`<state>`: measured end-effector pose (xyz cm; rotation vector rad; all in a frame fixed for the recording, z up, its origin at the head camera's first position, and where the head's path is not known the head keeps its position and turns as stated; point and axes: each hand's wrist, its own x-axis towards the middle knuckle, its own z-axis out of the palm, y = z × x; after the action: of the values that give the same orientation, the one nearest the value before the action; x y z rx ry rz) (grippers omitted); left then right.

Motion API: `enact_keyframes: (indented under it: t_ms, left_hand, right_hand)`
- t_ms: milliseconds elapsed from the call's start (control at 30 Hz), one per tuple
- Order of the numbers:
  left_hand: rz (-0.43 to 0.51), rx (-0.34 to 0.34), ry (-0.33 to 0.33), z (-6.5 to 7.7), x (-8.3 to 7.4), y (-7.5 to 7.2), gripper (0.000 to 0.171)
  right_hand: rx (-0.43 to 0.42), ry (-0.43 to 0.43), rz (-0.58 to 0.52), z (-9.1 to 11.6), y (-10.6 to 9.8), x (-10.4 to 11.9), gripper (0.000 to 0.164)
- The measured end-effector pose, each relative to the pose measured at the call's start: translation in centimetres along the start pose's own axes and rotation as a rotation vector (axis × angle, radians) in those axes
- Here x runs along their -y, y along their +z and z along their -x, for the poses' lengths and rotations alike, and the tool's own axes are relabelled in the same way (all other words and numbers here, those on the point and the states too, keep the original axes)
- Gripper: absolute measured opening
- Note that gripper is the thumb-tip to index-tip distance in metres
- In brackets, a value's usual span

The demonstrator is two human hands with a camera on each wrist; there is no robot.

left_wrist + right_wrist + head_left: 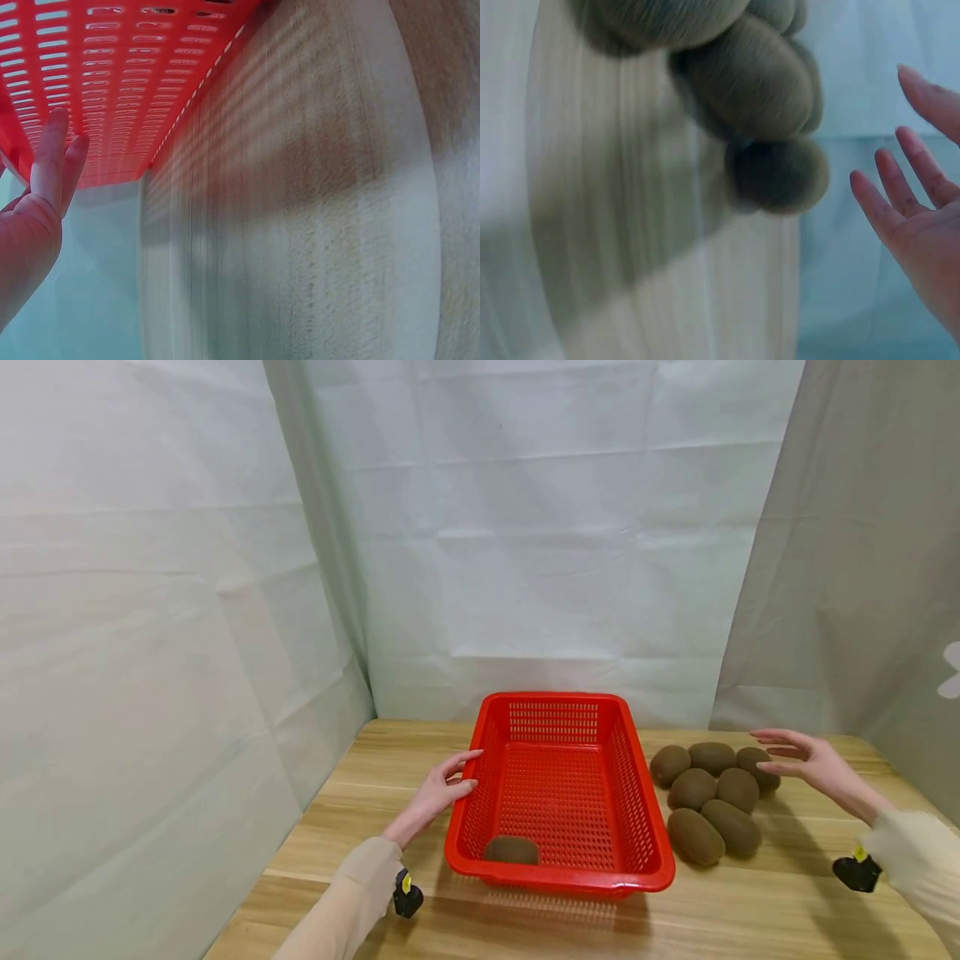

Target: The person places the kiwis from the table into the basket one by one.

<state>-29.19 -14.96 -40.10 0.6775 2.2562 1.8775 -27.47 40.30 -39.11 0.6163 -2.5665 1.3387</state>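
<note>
My left hand [435, 792] holds the left rim of a red plastic basket [463, 827]. Its thumb and a finger lie over the rim, while other fingers [49, 161] rest against the slotted outer wall in the left wrist view. Inside the basket, near its front left corner, lies one brown kiwi [512, 850]. Several more kiwis [693, 789] sit in a group on the table to the basket's right. My right hand [817, 768] hovers beside the far right kiwi [767, 782], fingers spread and nothing held; the right wrist view shows a gap between hand and fruit.
Everything stands on a wood-grain table [330, 843]. Pale cloth sheets [540, 568] hang behind it and along both sides. Small black devices are strapped at both wrists.
</note>
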Motion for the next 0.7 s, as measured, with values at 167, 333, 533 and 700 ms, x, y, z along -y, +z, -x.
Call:
enact_keyframes:
  t_ms: [167,333,533,700]
  left_hand:
    - [-0.011,-0.003,0.008,0.1,0.0,0.0,0.049]
    - [-0.02,-0.01,0.02,0.2,0.0,0.1,0.048]
    - [0.0,-0.004,0.014,0.3,-0.1,0.1,0.049]
    - [0.008,0.006,0.01,0.2,-0.1,0.1,0.05]
  right_hand:
    - [0.005,0.044,0.047,0.8,-0.5,-1.5,0.055]
    - [0.034,0.097,0.071,1.2,-0.6,-2.8,0.064]
    - [0.047,0.087,0.057,1.2,-0.4,-4.0,0.069]
    - [0.076,0.147,0.011,1.1,-0.3,-4.1,0.074]
